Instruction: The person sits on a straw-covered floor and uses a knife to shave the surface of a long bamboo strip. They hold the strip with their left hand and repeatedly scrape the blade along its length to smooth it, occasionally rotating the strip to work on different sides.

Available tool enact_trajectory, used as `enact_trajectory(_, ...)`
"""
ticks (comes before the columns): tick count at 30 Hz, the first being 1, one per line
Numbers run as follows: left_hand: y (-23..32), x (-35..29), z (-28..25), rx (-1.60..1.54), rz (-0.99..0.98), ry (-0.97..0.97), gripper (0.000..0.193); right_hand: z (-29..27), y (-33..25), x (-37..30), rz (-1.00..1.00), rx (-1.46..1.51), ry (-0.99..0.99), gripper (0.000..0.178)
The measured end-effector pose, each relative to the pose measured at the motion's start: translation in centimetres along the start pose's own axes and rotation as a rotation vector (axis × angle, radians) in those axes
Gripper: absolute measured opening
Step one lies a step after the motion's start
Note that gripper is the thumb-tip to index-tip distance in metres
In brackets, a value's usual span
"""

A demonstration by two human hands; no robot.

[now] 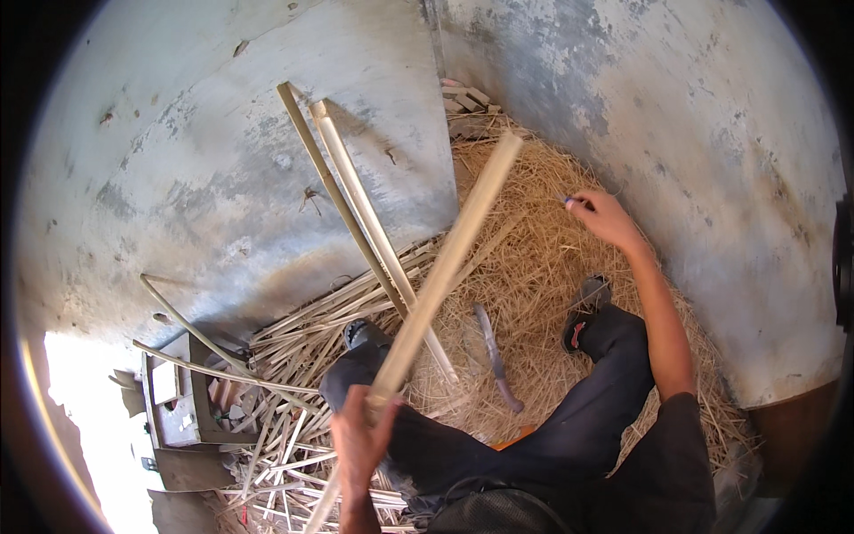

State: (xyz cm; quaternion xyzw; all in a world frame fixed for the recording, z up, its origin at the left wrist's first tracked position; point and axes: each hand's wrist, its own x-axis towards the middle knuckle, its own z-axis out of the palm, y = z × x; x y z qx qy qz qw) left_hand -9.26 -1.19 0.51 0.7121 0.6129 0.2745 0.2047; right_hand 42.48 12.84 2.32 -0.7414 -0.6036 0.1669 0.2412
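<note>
My left hand (358,436) is wrapped round a long, pale bamboo strip (458,240), slightly blurred, which slants up and to the right across the middle of the head view. Its lower end runs down past my wrist. Out to the right, over the shavings, my right hand (605,218) is closed with a small dark-blue thing (568,201) at its fingertips, too small to name. Between my bent legs lies a knife with a curved blade (488,334) and a brownish handle (511,396), touched by neither hand.
Two long bamboo pieces (360,196) lean against the left wall (205,160). Fine shavings (525,240) cover the ground ahead, and split strips (298,325) are heaped at the left. A grey box (182,418) holds broken pieces. Another wall (703,222) closes off the right.
</note>
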Motion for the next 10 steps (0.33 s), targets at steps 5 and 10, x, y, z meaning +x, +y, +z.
enact_trajectory(5,-1.6,5.0,-9.2,0.183,0.237,0.426,0.015,1.7,0.4,-0.1,-0.08,-0.036,-0.256,0.041)
enact_trajectory(10,-2.7,7.7,-16.8,0.315,0.256,0.999,0.009,2.1,1.4,-0.5,-0.098,-0.047,-0.302,0.042)
